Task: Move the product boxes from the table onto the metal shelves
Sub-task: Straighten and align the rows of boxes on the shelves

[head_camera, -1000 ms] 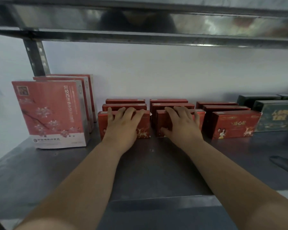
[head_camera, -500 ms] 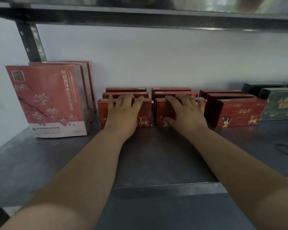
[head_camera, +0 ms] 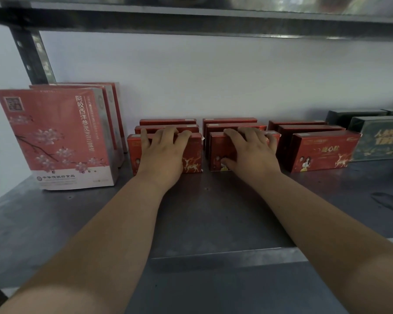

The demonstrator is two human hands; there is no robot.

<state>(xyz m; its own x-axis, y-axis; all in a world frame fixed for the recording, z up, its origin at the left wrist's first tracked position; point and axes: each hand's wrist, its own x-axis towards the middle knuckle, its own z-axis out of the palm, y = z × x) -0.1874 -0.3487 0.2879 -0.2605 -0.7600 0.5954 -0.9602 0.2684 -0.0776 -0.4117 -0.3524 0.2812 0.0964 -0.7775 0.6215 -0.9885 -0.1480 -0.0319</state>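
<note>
Red cartons, three short rows of them, stand on edge toward the back edge of the metal shelf (head_camera: 202, 214), and I've got a hand on each of two front ones. My left hand (head_camera: 162, 152) lies palm-on against the face of the left front box (head_camera: 192, 156), fingers hooked over its top edge; the thumb I can't see. My right hand (head_camera: 252, 152) grasps the middle front box (head_camera: 218, 150), fingers over the top, thumb pressed low on the front face. So both hands are holding, neither is free.

Both boxes stand on the shelf, each close up against the next one in its row, with two more behind. The right-hand row (head_camera: 322, 152) sits just beside, nobody touching it. Dark green boxes (head_camera: 379, 141) come next toward the right edge, and tall pink boxes (head_camera: 55, 137) stand at the back left corner by the upright post (head_camera: 32, 55).

My read: this is the seating step, with the boxes down and being squared into their rows. The next move calls for a clean let-go, fingers lifting straight off the top so these thin cartons don't tip forward. After that it's back to the table, which I can't see from here, for whatever is left.
</note>
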